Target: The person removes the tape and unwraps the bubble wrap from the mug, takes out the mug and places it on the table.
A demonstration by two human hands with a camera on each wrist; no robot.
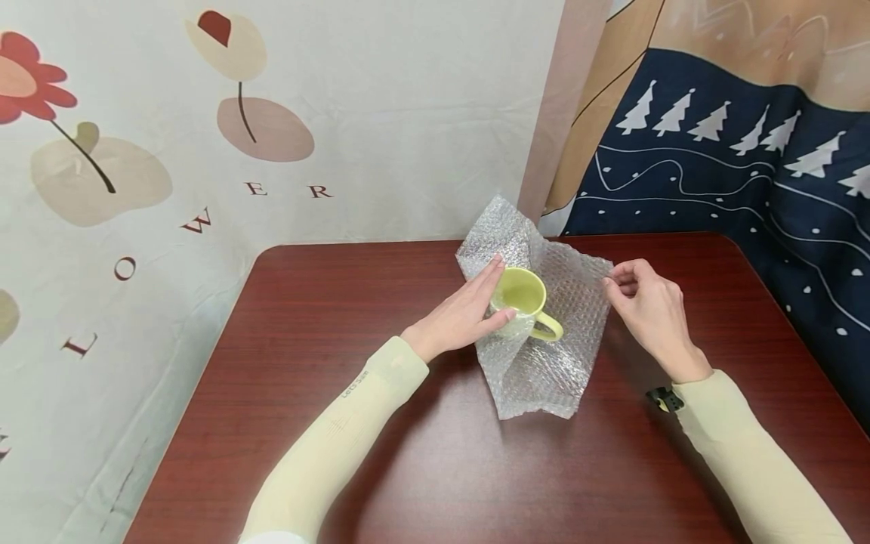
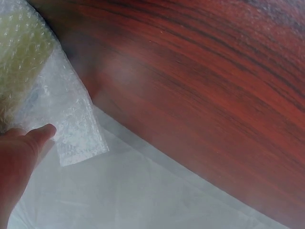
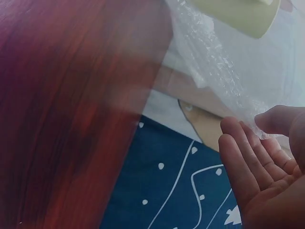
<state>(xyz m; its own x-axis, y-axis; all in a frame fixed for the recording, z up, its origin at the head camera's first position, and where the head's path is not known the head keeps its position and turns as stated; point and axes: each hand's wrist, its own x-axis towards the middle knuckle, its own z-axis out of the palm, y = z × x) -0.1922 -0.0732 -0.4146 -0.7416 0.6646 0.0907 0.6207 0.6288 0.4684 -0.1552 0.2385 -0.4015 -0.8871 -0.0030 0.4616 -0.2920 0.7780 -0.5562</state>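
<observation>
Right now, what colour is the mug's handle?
Yellow-green, like the rest of the mug; the handle shows best in the head view.

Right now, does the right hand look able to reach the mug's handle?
Probably yes: the handle sticks out from the mug on the side of the right hand, its outer loop uncovered. But this hand pinches an edge of the bubble wrap, so it may have to let go first.

I have the bare right hand (image 3: 274, 181) at four o'clock pinching clear plastic bubble wrap (image 3: 207, 52), a curved pale-green mug (image 3: 243, 16) at one.
</observation>
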